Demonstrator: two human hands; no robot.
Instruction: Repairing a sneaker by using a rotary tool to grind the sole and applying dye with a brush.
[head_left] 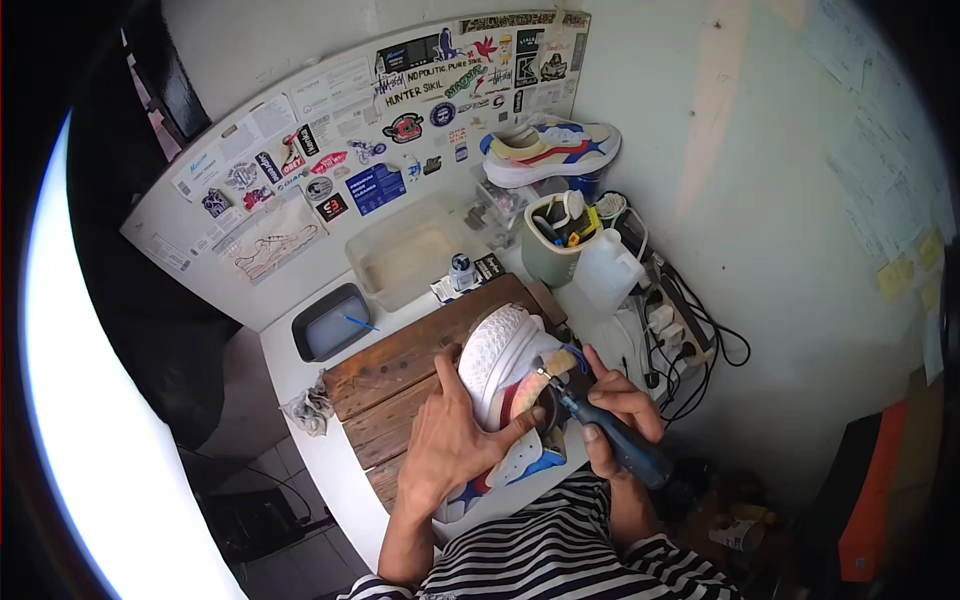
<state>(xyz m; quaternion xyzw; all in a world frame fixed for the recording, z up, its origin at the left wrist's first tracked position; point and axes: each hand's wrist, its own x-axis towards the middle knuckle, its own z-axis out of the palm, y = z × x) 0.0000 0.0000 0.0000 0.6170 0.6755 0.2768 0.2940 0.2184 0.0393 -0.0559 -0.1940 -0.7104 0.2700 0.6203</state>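
My left hand (450, 440) grips a sneaker (490, 355), thumb on the upper and fingers along its white textured sole. The shoe lies tilted on its side, with red, blue and cream panels. A dark blue pen-shaped rotary tool (630, 448) is held in my right hand (622, 408). Its small metal tip is at the yellowish heel part of the shoe; whether it touches cannot be made out. Under the shoe is a brown wooden board (395, 380) on a white table (315, 450).
Behind the board are a dark tray (330, 322) with liquid and a blue brush, a clear bin (400, 255) and a small bottle (462, 270). A matching sneaker (555, 160), a tool-filled green pot (548, 258), a translucent jug (608, 272) and a power strip (690, 330) with cables stand right. A crumpled cloth (308, 408) lies left.
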